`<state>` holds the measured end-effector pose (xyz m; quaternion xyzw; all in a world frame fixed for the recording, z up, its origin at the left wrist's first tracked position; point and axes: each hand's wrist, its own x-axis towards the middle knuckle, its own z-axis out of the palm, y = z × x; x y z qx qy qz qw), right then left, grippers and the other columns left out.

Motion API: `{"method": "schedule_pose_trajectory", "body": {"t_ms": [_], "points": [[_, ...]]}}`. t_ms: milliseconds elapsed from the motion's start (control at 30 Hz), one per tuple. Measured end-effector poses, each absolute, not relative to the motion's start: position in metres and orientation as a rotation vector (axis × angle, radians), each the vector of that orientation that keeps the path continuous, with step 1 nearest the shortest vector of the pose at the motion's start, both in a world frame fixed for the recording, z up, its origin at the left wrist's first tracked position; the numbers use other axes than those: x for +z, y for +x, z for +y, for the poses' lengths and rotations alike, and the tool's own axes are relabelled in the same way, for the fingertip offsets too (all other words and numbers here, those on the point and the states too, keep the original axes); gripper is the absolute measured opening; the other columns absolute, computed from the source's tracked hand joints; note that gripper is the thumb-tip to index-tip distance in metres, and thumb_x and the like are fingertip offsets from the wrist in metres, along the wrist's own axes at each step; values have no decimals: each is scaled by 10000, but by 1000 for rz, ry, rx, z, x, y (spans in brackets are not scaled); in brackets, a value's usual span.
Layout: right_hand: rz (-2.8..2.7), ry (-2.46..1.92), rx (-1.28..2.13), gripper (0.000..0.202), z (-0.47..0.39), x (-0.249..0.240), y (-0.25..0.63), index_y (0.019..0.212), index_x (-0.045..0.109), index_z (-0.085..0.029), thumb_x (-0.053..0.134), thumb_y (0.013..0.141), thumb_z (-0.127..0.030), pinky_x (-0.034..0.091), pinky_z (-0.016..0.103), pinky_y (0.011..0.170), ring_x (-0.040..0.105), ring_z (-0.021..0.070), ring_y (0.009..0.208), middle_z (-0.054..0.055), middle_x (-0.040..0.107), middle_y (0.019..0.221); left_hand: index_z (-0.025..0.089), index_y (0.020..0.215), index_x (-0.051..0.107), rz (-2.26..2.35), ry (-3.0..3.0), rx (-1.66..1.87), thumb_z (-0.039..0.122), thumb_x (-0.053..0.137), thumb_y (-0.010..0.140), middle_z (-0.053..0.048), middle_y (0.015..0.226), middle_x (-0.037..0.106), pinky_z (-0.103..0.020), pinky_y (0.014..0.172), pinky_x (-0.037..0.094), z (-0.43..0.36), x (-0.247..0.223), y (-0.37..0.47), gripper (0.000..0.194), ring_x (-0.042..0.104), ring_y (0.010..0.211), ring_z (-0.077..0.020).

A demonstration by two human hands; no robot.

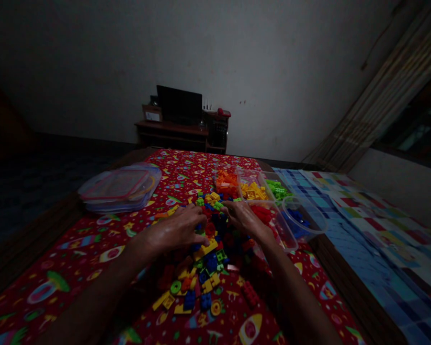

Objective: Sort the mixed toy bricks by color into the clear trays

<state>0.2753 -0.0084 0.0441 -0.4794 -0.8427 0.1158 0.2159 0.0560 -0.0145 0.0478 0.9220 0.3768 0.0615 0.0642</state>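
A pile of mixed toy bricks (211, 261) in yellow, blue, green and red lies on the red patterned cloth (82, 268). My left hand (183, 225) is at the left side of the pile, thumb and fingers apart, with no brick seen in it. On the pile's right side, my right hand (242, 215) reaches over the bricks beside the clear containers. Its fingertips are near green bricks, and whether they hold one is too dim to tell. Sorted bricks fill the containers: orange (226, 181), yellow (254, 191), green (278, 190), red (264, 215) and blue (299, 218).
Stacked clear lids (120, 188) lie on the cloth at the left. A loose red brick (250, 293) rests near my right forearm. Beyond the table stands a desk (172, 128) with a dark monitor (180, 104). To the right is a bed with a checked cover (373, 258).
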Motion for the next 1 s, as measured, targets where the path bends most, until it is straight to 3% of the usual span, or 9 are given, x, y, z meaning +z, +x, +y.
{"method": "schedule_pose_trajectory", "body": {"t_ms": [133,233,300,400,533,667,767,900,1000], "points": [[-2334,-1336,432,341,-6,45,283,1102,642,-158,494,806,-74,432,273,749,599,176,824,75,682,944,177,946,664,1241,2951,55,416,737,731,-129,1034,635,-469,918,392,-42,36,82,329,548,1007,-311],[-2287,-1320,448,549,-7,46,292,1244,576,-178,527,721,-17,436,309,867,582,203,1020,91,652,1146,166,937,659,1244,2963,-4,313,699,766,-140,1007,649,-457,903,394,-47,31,91,229,562,983,-302],[-2226,-1348,389,437,-7,48,301,1191,611,-182,551,770,-85,445,303,856,590,200,1000,84,665,1116,174,897,645,1210,2941,-9,262,660,784,-118,978,659,-401,850,419,-44,34,90,144,582,931,-268],[-2068,-1472,214,220,-2,54,319,1018,679,-186,537,870,-265,455,276,746,618,176,812,57,693,898,195,832,614,1143,2830,6,266,611,801,-63,887,667,-299,703,431,-34,46,85,77,603,810,-211],[-1797,-1771,38,243,14,67,356,929,695,-151,514,896,-310,448,267,692,640,183,695,64,671,697,205,781,614,1099,2558,161,435,459,879,-6,722,634,-242,569,385,-18,56,79,294,586,656,-167],[-1589,-2061,-196,283,36,79,395,972,698,-99,499,905,-290,456,336,825,650,263,930,166,708,885,180,709,599,1130,2291,489,531,332,883,-2,649,596,-243,547,400,0,53,71,474,559,613,-166],[-1548,-2115,-270,303,43,83,406,1051,681,-77,531,889,-284,446,378,893,614,299,1057,218,686,1036,170,843,614,1123,2003,645,533,349,864,-6,696,632,-247,535,428,7,49,65,450,577,617,-172],[-1698,-1809,-141,324,29,79,370,1137,660,-121,498,906,-280,472,381,867,652,266,967,181,698,1051,165,916,631,1169,1920,703,496,417,831,-5,722,651,-253,541,441,10,46,63,403,581,622,-175],[-1965,-1363,276,314,6,69,316,1145,663,-175,512,911,-320,503,325,781,673,213,873,111,722,1002,165,955,638,1267,2006,759,462,408,825,-15,778,660,-277,602,464,13,44,64,398,596,691,-194]]}}
